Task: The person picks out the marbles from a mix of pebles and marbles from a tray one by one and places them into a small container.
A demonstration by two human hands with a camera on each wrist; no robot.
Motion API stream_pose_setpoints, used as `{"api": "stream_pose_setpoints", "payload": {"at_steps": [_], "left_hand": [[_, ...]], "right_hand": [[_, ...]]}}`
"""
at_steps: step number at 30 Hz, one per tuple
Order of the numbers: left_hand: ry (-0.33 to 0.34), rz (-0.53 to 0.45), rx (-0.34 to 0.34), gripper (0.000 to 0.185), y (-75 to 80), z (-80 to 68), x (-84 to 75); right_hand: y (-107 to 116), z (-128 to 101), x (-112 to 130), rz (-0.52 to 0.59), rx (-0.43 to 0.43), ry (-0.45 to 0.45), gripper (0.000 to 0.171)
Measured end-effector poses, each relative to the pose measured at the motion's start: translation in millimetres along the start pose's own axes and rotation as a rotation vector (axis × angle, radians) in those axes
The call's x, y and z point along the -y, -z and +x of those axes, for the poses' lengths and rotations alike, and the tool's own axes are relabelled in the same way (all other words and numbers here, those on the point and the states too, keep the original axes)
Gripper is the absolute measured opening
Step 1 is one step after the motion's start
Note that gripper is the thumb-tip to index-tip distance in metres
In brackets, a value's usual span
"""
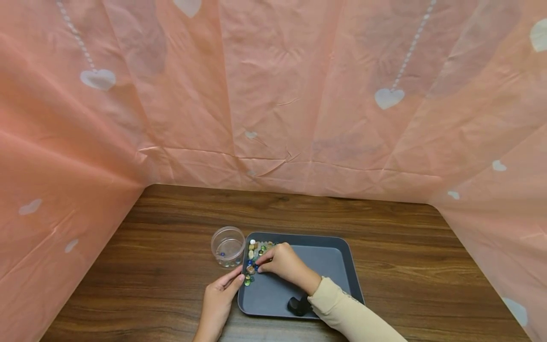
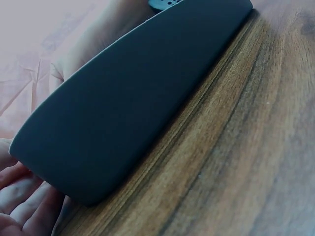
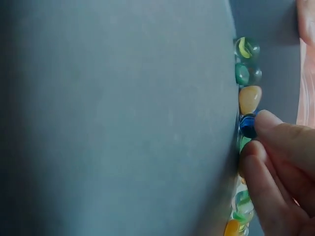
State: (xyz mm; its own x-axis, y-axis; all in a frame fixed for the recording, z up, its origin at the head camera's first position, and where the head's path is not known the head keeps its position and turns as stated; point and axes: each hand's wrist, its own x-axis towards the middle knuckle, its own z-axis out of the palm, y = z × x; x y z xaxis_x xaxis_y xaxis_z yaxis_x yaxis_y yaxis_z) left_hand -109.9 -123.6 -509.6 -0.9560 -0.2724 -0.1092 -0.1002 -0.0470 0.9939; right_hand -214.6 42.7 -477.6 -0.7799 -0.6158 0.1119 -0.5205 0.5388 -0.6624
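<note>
A dark grey tray (image 1: pixel 325 266) holds a cluster of glass marbles and smooth stones (image 1: pixel 251 254) along its left side. My left hand (image 1: pixel 218 299) grips the tray's left rim, with the thumb at the top edge and the fingers outside; in the left wrist view the fingers (image 2: pixel 34 204) lie against the tray's outer corner. Over the cluster, my right hand (image 1: pixel 284 263) bends down with thumb and fingers pinching a blue marble (image 3: pixel 247 126). Beside that marble sit a cream-coloured stone (image 3: pixel 250 100) and a clear marble with a yellow-green swirl (image 3: pixel 247 49).
A round clear plastic container (image 1: pixel 213 251) with a few marbles in it stands just left of the tray. A black device (image 1: pixel 297 306) shows under the right wrist. The wooden table (image 1: pixel 397 247) is enclosed by pink curtains (image 1: pixel 273 95) with white hearts.
</note>
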Motion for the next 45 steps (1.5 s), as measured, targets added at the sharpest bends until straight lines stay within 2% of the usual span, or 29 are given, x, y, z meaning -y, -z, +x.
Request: {"api": "stream_pose_setpoints", "payload": {"at_steps": [6, 8, 10, 12, 15, 18, 21, 23, 30, 37, 39, 45], "left_hand": [[-0.008, -0.005, 0.002, 0.034, -0.1, -0.1, 0.0], [-0.012, -0.005, 0.004, 0.034, -0.4, -0.3, 0.1], [-0.016, -0.007, 0.007, 0.034, -0.8, -0.5, 0.4], [-0.019, -0.010, 0.009, 0.034, -1.1, -0.6, 0.7], [-0.022, -0.012, 0.006, 0.034, -1.3, -0.4, 0.9], [-0.027, -0.006, 0.000, 0.034, -0.9, 0.1, 1.0], [-0.029, -0.003, -0.005, 0.034, -0.4, 0.6, 1.0], [-0.031, -0.007, -0.005, 0.033, 0.0, 0.9, 1.1], [-0.030, -0.004, -0.003, 0.034, 0.9, 1.0, 1.5], [-0.014, 0.011, -0.004, 0.035, 0.2, 0.9, 1.8], [-0.006, 0.011, -0.005, 0.035, 0.0, 1.1, 1.7], [0.004, 0.019, -0.006, 0.035, 0.1, 1.7, 1.1]], "right_hand": [[-2, 1, -2, -0.042, -0.016, 0.062, 0.004], [-1, 1, -4, -0.015, -0.026, 0.040, 0.004], [-1, 1, -6, 0.052, -0.040, -0.021, 0.005], [0, 1, -9, 0.201, -0.046, -0.114, 0.008], [0, 2, -13, 0.527, -0.043, -0.265, 0.016], [1, 4, -14, 0.819, -0.026, -0.364, 0.026], [2, 8, -11, 0.948, -0.016, -0.394, 0.031], [4, 12, -7, 0.974, -0.017, -0.394, 0.033], [7, 31, 17, 0.877, -0.034, -0.317, 0.027], [7, 46, 38, 0.847, -0.021, -0.291, 0.026], [7, 49, 40, 0.758, -0.034, -0.265, 0.024], [5, 56, 50, 0.243, -0.122, -0.092, 0.010]]}}
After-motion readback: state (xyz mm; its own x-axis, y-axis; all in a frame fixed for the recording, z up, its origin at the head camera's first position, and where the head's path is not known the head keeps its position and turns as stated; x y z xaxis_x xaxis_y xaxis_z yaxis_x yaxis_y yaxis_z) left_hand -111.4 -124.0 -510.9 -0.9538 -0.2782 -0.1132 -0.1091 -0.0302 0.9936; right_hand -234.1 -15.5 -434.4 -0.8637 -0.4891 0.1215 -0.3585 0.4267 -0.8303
